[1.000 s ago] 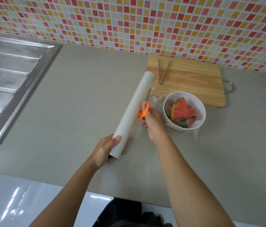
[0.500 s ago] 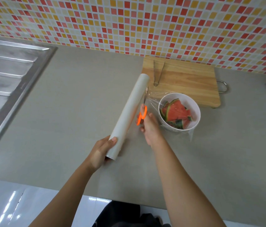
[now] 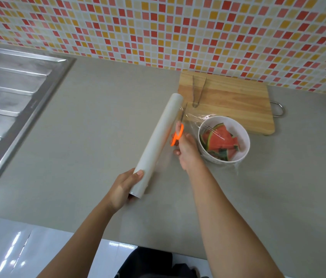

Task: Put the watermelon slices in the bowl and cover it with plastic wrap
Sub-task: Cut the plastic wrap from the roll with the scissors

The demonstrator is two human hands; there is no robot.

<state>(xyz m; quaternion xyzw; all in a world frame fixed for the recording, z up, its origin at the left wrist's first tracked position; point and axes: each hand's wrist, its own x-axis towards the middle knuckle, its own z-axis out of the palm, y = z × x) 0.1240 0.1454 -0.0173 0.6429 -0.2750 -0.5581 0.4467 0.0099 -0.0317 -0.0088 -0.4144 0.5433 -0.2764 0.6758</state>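
Left hand [image 3: 122, 189] is gripping the near end of the plastic wrap roll [image 3: 158, 145], which is pointing away over the grey counter [image 3: 98, 117]; right hand [image 3: 188, 152] is holding orange-handled scissors [image 3: 178, 133], blades lying just beside the roll; clear film [image 3: 194, 119] is stretching from the roll over the white bowl [image 3: 243, 145] containing watermelon slices [image 3: 222, 140]; metal tongs [image 3: 198, 91] are lying on the wooden cutting board [image 3: 234, 105] behind the bowl; a steel sink [image 3: 17, 97] is showing at left.

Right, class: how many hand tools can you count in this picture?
2. Orange-handled scissors are held in the right hand, between the wrap roll and the bowl. Metal tongs lie on the wooden cutting board. Others may sit outside the frame.
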